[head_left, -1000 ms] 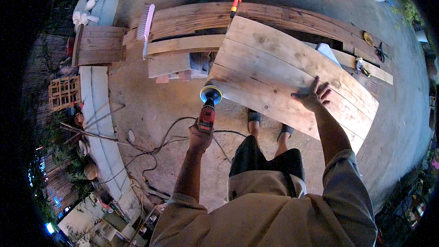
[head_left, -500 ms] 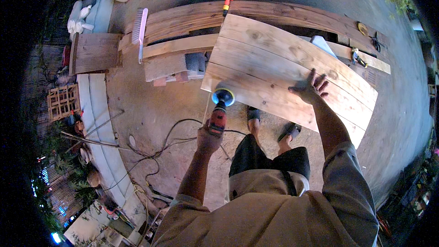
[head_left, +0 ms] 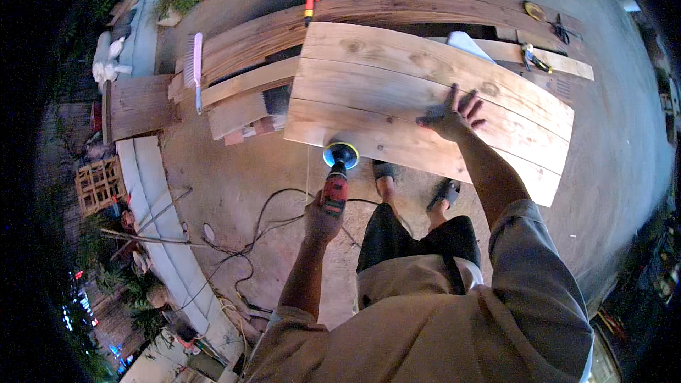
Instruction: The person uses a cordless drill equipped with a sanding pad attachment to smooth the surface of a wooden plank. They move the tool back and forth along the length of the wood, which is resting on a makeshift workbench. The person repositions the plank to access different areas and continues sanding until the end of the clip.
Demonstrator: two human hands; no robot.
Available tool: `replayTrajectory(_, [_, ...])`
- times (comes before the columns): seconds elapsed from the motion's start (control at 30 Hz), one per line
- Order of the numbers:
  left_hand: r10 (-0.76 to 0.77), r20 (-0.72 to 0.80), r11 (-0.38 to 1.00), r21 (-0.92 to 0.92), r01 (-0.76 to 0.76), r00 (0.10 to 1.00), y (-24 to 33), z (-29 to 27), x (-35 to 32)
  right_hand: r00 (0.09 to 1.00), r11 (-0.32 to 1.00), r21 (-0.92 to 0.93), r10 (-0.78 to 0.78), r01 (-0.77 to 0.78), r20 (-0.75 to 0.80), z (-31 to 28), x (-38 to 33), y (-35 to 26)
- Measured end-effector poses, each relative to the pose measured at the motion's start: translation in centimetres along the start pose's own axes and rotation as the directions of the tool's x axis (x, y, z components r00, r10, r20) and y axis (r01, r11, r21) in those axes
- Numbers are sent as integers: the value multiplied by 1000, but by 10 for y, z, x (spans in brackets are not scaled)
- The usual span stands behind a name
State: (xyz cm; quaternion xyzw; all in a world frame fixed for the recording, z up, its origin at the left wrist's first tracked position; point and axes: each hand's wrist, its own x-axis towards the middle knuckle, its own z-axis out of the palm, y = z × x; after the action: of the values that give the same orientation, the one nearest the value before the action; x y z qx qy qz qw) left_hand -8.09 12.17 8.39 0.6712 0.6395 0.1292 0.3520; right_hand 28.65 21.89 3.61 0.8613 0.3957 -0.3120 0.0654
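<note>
My left hand (head_left: 324, 218) is wrapped round a red and black power drill (head_left: 335, 193). A round sanding pad (head_left: 341, 155) with a blue face and yellow rim is fitted to the drill's front. This pad meets the near edge of a pale wooden panel (head_left: 369, 103) made of several joined boards, close to its left corner. My right hand (head_left: 457, 119) lies on the panel's top, right of the middle, fingers spread. The panel rests tilted across a low stack of planks (head_left: 245, 32).
Beyond the panel are an orange-handled tool (head_left: 312, 0), a pink brush (head_left: 195, 71), pliers (head_left: 535, 58) and a yellow tape roll (head_left: 534, 10). Black cables (head_left: 248, 241) loop over the floor at left. A slatted wooden crate (head_left: 100, 186) stands by the left kerb.
The sanding pad has shifted right along the panel's near edge, away from the left corner. My right hand keeps its place on the boards. The whole view has turned slightly.
</note>
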Motion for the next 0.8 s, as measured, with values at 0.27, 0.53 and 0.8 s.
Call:
replayTrajectory(0.27, [-152,-92,972,164,166,984,10,18,-10,1000,1000,22,-10,10,-9,2,1,5])
replayTrajectory(0.53, [131,-39,983,138,-124,991,9,37,-16,1000,1000,23,-4,5,-28,3,-2,7])
replayTrajectory(0.8, [-15,-78,993,114,23,997,-24,57,-22,1000,1000,9,5,-5,0,-1,-3,4])
